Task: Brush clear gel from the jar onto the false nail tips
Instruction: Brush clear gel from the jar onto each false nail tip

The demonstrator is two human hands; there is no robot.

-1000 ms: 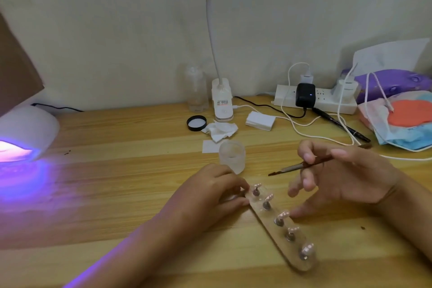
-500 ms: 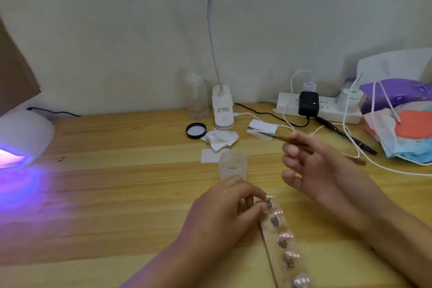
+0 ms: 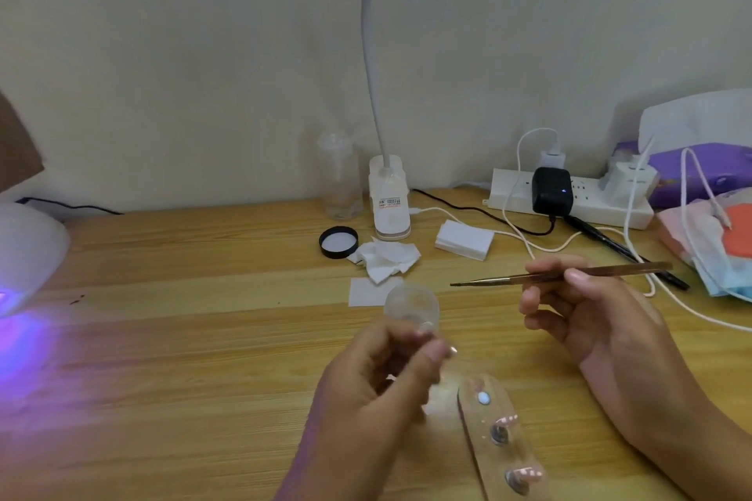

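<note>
Above the wooden tabletop (image 3: 195, 268), the right hand (image 3: 586, 317) pinches a thin brown brush (image 3: 508, 278) near the frosted gel jar (image 3: 411, 307); the blurred left hand (image 3: 378, 390), grip curled, seemingly holds one pale false nail tip (image 3: 451, 351).

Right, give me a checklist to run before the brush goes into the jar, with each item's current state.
1. Jar uncovered: ok, its black lid lies on the table behind it.
2. Brush held: ok, the right hand pinches it, bristles pointing towards the jar.
3. Bristles clean or loaded: cannot tell.
4. Holder fully stocked: not ok, the top peg is bare; nail tips sit on the next two.
5. Left hand holding a tip: cannot tell, blurred.
</note>
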